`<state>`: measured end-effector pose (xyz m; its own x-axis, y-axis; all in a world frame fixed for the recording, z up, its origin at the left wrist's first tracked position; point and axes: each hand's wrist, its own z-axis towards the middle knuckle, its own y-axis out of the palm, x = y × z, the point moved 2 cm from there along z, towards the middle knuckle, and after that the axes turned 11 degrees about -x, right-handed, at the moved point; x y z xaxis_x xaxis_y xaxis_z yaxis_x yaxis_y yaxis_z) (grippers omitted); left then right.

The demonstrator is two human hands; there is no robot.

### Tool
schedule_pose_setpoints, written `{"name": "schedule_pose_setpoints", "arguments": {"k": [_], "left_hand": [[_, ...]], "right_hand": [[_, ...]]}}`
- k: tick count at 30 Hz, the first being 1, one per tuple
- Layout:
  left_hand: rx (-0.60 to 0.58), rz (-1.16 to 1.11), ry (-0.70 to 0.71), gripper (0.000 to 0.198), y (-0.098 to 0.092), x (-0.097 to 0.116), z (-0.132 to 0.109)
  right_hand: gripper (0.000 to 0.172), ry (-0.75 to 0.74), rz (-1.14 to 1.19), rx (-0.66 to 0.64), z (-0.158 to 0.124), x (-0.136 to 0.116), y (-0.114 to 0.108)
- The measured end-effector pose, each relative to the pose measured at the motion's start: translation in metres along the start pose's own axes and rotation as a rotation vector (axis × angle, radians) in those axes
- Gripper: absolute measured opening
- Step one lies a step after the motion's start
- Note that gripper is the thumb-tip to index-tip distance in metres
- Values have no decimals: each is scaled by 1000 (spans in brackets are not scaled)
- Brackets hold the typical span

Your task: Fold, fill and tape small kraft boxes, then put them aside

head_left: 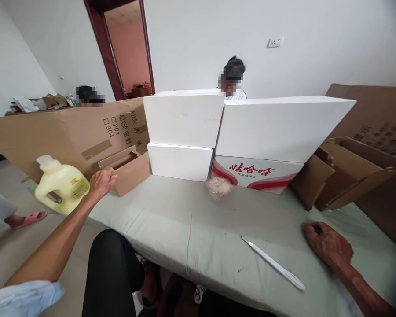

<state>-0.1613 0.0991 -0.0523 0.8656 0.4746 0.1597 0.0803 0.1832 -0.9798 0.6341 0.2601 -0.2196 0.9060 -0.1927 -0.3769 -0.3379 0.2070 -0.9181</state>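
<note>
My left hand [100,182] reaches out to the left end of the table and grips the near corner of a small open cardboard box [127,169]. Just left of that hand, a yellow detergent jug [61,185] with a white cap is tilted in the air off the table's edge; who holds it is hidden. My right hand [328,246] rests on the grey cloth-covered table [185,229] at the right, fingers curled under into a loose fist. A white flat blade-like tool [272,263] lies on the cloth just left of that hand.
White foam boxes [284,127] and a red-printed carton [255,174] stack at the table's back. A clear bag of small pieces [218,187] lies before them. Large cardboard sheets stand left and right. Another person sits behind the boxes; a pink-sandalled foot [28,219] shows at left.
</note>
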Motion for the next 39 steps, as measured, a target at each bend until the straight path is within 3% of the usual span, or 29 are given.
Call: {"name": "schedule_pose_setpoints", "arguments": {"k": [3, 6, 8, 10, 12, 16, 19, 23, 26, 30, 33, 36, 39], "left_hand": [[4, -39, 137, 18, 3, -14, -54], [21, -123, 324, 23, 8, -12, -99], [66, -219, 487, 27, 11, -3, -123], [107, -314, 629, 28, 12, 11, -145], [111, -383, 715, 27, 11, 27, -165], [-7, -531, 833, 27, 7, 55, -195], [-166, -634, 836, 27, 6, 70, -202], [-285, -737, 772, 28, 13, 85, -191], [-191, -773, 775, 31, 25, 93, -185], [-76, -513, 996, 97, 52, 84, -201], [-2, -254, 1088, 129, 73, 63, -216], [95, -130, 1066, 134, 88, 50, -219], [92, -164, 1005, 129, 99, 53, -205]], "right_hand": [[36, 49, 284, 8, -26, -31, -22], [40, -93, 415, 108, -57, -73, -34], [47, -206, 442, 83, -80, -104, -30], [54, -322, 473, -2, -107, -135, -20], [64, -539, 580, -167, -139, -165, -10], [94, -783, 677, -494, -206, -208, 3], [116, -792, 752, -696, -241, -217, 7], [115, -745, 885, -905, -266, -214, 3], [110, -720, 933, -928, -269, -213, 1], [108, -650, 975, -871, -258, -208, 5], [106, -500, 966, -853, -248, -201, 12], [95, -429, 917, -867, -245, -201, 17], [86, -469, 881, -882, -247, -209, 19]]}}
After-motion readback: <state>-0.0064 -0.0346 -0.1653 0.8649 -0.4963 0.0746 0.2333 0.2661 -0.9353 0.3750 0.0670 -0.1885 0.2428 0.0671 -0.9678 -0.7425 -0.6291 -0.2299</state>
